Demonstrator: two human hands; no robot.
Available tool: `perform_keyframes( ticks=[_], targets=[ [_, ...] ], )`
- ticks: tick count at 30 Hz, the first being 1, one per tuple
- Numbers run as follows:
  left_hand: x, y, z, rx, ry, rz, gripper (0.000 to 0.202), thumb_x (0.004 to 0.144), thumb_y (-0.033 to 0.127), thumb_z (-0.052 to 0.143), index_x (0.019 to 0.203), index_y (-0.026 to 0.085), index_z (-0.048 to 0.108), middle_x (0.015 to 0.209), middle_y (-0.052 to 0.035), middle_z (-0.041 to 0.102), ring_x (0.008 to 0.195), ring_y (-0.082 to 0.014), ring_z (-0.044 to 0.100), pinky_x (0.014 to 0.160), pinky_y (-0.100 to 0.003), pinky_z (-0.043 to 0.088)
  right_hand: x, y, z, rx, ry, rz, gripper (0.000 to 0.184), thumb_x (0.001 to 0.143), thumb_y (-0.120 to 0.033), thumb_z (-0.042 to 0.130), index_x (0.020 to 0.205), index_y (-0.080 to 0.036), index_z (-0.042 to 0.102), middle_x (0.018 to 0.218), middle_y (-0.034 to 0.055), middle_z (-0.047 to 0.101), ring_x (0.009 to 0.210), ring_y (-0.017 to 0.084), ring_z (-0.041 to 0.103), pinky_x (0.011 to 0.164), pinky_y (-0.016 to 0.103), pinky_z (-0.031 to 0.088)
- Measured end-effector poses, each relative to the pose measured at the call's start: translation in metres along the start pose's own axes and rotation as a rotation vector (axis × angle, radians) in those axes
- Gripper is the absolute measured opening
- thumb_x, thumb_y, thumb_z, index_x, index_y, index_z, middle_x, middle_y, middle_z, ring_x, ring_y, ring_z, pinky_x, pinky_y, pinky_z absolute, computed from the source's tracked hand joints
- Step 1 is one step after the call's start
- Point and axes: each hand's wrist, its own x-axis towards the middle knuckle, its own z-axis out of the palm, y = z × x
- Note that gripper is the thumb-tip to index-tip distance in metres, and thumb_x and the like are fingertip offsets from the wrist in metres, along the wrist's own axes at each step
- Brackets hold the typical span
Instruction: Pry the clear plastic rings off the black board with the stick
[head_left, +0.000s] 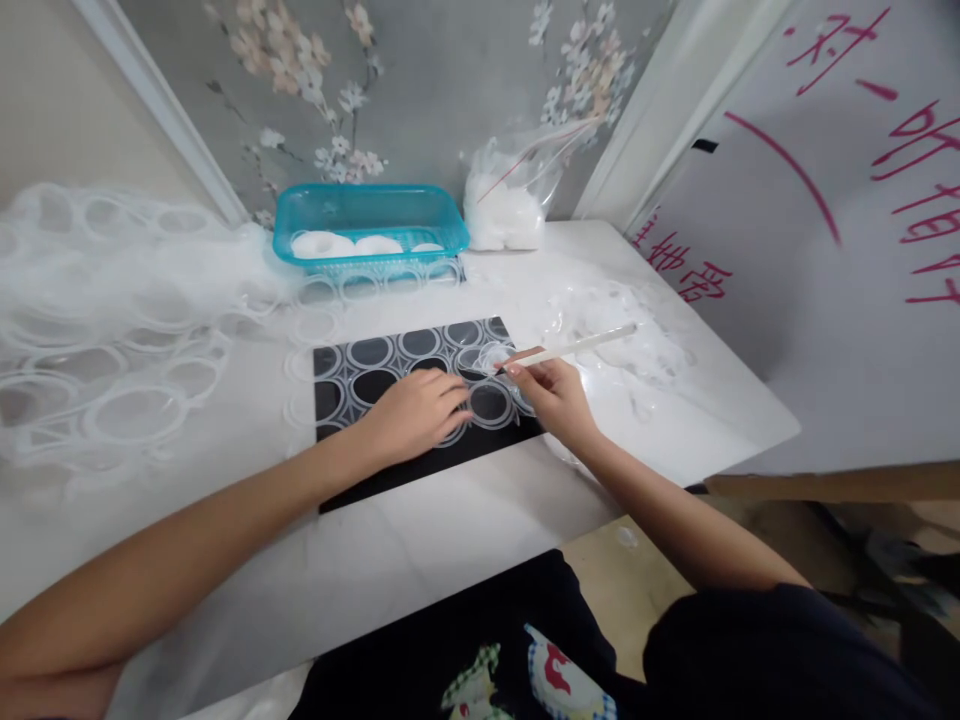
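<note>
Head view, the only one: translucent plastic sheet with rows of large ring-shaped outlines (371,350) lies on a flat black rectangular board (352,490), near the middle of a white, faintly veined table (450,520). Main risk, my judgement: the sheet looks thin and slack, so a tug from the slim white stick-like tool (592,342) could drag or crease it if the left hand (416,410) presses too lightly. Also, the tool's tip is near the left fingertips; a slip toward them could poke a finger, if the tip is sharp (too small to tell). A bunched bit of clear film (491,355) sits right by the tip and could snag. Left hand: palm down over the sheet, fingers spread a little and loosely bent, gripping nothing that shows; thumb hidden. Right hand (555,395): closed in a pinch, thumb against fingers, grasping the tool near its tip, at the sheet's right part; tool's back end sticks out to the right. Around: crumpled ringed film (135,330) at left, a clear film heap (637,330) at right, a translucent teal plastic tray (450,235) with white rounded pieces (322,244) behind, a clear zip bag of white stuff (510,200) beside it.
</note>
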Motion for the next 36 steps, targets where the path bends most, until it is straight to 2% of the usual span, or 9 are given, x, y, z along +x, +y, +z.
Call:
perform_keyframes(
  ticks=[4, 8, 13, 17, 20, 22, 24, 30, 36],
  targets=[
    [0.032, -0.019, 0.005, -0.359, 0.089, -0.212, 0.019, 0.084, 0.017, 0.063, 0.101, 0.014, 0.072, 0.113, -0.0133, 0.069, 0.108, -0.028, 0.061, 0.102, -0.046, 0.041, -0.012, 0.009, 0.005, 0.222, 0.151, 0.169, 0.027, 0.083, -0.047, 0.067, 0.088, -0.02, 0.066, 0.076, 0.0026, 0.073, 0.076, 0.02, 0.069, 0.072, 0.032, 0.053],
    [0.059, -0.035, 0.011, -0.585, 0.168, -0.331, 0.005, 0.068, 0.013, 0.072, 0.07, 0.017, 0.071, 0.086, -0.0056, 0.073, 0.091, -0.022, 0.066, 0.096, -0.034, 0.048, -0.02, 0.019, 0.009, 0.315, 0.196, 0.218, 0.026, 0.081, -0.046, 0.069, 0.088, -0.021, 0.065, 0.085, 0.0045, 0.075, 0.084, 0.022, 0.071, 0.084, 0.036, 0.053],
    [0.084, -0.07, -0.008, -0.743, 0.516, -0.658, 0.033, 0.091, 0.03, 0.048, 0.061, 0.021, 0.059, 0.063, -0.0019, 0.063, 0.062, -0.0149, 0.064, 0.065, -0.024, 0.056, -0.018, 0.022, 0.009, 0.277, 0.19, 0.208, 0.028, 0.081, -0.047, 0.068, 0.086, -0.02, 0.066, 0.083, 0.0051, 0.075, 0.086, 0.022, 0.07, 0.084, 0.036, 0.053],
    [0.077, -0.066, -0.019, -0.847, 0.739, -0.761, 0.027, 0.097, 0.027, 0.041, 0.079, 0.02, 0.06, 0.085, -0.0065, 0.072, 0.072, -0.0136, 0.068, 0.074, -0.028, 0.057, -0.017, 0.018, 0.006, 0.325, 0.214, 0.208, 0.027, 0.082, -0.046, 0.068, 0.088, -0.02, 0.067, 0.089, 0.0055, 0.077, 0.092, 0.023, 0.071, 0.089, 0.038, 0.053],
    [0.046, -0.032, -0.017, -0.82, 0.555, -0.606, 0.015, 0.086, 0.031, 0.062, 0.083, 0.017, 0.067, 0.086, -0.0061, 0.074, 0.08, -0.0186, 0.07, 0.081, -0.033, 0.057, -0.022, 0.013, 0.003, 0.294, 0.182, 0.141, 0.023, 0.084, -0.043, 0.067, 0.086, -0.02, 0.068, 0.098, 0.007, 0.077, 0.1, 0.025, 0.071, 0.09, 0.04, 0.053],
    [0.021, -0.009, -0.015, -0.557, 0.302, -0.351, 0.017, 0.09, 0.031, 0.059, 0.089, 0.018, 0.07, 0.097, -0.0057, 0.075, 0.093, -0.0204, 0.07, 0.089, -0.037, 0.054, -0.029, 0.01, 0.003, 0.203, 0.089, 0.062, 0.02, 0.086, -0.04, 0.065, 0.086, -0.021, 0.07, 0.103, 0.0078, 0.076, 0.103, 0.026, 0.07, 0.09, 0.041, 0.054],
    [-0.003, 0.006, -0.014, -0.377, 0.172, -0.142, 0.02, 0.094, 0.026, 0.052, 0.091, 0.018, 0.07, 0.106, -0.006, 0.074, 0.099, -0.0195, 0.069, 0.09, -0.036, 0.054, -0.036, 0.008, 0.004, 0.09, -0.019, 0.002, 0.017, 0.088, -0.038, 0.063, 0.087, -0.023, 0.072, 0.104, 0.0071, 0.076, 0.103, 0.026, 0.07, 0.091, 0.043, 0.054],
    [-0.03, 0.018, -0.012, -0.122, 0.061, 0.25, 0.023, 0.098, 0.018, 0.045, 0.101, 0.013, 0.067, 0.121, -0.0103, 0.07, 0.113, -0.0231, 0.065, 0.097, -0.039, 0.052, -0.045, 0.012, 0.01, -0.086, -0.079, -0.012, 0.016, 0.089, -0.035, 0.061, 0.087, -0.024, 0.073, 0.099, 0.0053, 0.077, 0.097, 0.025, 0.072, 0.088, 0.04, 0.055],
    [-0.024, 0.027, -0.003, 0.002, 0.021, 0.262, 0.029, 0.1, 0.018, 0.039, 0.099, 0.012, 0.067, 0.122, -0.0124, 0.069, 0.111, -0.0235, 0.066, 0.096, -0.037, 0.052, -0.044, 0.011, 0.01, -0.107, -0.076, 0.006, 0.016, 0.089, -0.033, 0.06, 0.087, -0.023, 0.073, 0.099, 0.006, 0.077, 0.097, 0.024, 0.072, 0.087, 0.038, 0.055]
  ],
)
